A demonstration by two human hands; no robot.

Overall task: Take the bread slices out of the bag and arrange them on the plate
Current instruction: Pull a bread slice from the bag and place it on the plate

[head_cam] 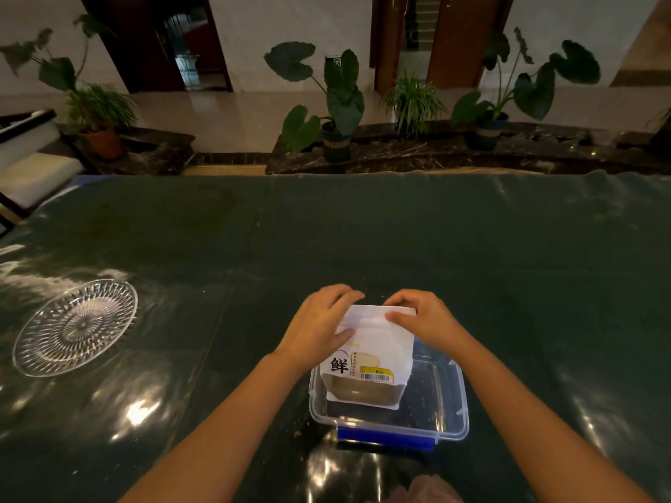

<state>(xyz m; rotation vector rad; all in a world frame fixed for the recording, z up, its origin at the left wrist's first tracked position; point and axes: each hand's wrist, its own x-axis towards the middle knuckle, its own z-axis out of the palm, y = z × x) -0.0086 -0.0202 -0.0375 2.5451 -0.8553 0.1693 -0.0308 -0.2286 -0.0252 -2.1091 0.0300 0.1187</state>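
Observation:
A white bread bag (pixel 377 352) with a black character and a barcode label stands upright in a clear plastic box (pixel 448 404) near the table's front. Its top is folded over and closed. My left hand (pixel 319 321) grips the left side of the folded top. My right hand (pixel 421 315) pinches the right side of the same fold. Brown bread shows through the clear lower window of the bag. A clear cut-glass plate (pixel 74 326) lies far to the left on the table, with nothing on it.
The dark green glossy table (pixel 363 241) stretches wide behind the box. The box has a blue latch (pixel 385 438) on its near side. Potted plants (pixel 337 103) stand on a dark ledge beyond the table's far edge.

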